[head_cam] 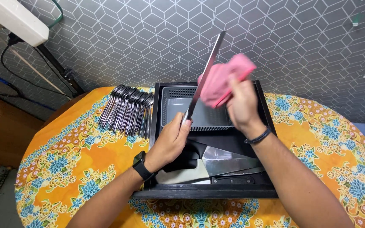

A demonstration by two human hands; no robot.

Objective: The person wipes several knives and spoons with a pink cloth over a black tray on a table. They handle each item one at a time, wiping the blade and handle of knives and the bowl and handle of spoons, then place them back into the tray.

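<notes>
Above the black tray (263, 103) on the desk (85, 160), a long knife (203, 76) stood tilted, its narrow steel blade seen nearly edge-on, grey and shiny, the tip pointing up toward the patterned wall (148, 42). The left hand (172, 139), a black watch at its wrist, was closed around the knife's lower end. The right hand (241, 103), with a dark band at the wrist, gripped a pink cloth (222, 78) bunched against the blade's right side. Inside the tray sat a grey perforated basket (176, 99) at the far end, and at the near end lay wide-bladed knives (224, 162) with dark handles. Left of the tray, a fanned row of metal spoons (125, 109) lay on the orange floral tablecloth. A white box-shaped thing (15, 19) hung at the upper left, with black cables below it.
</notes>
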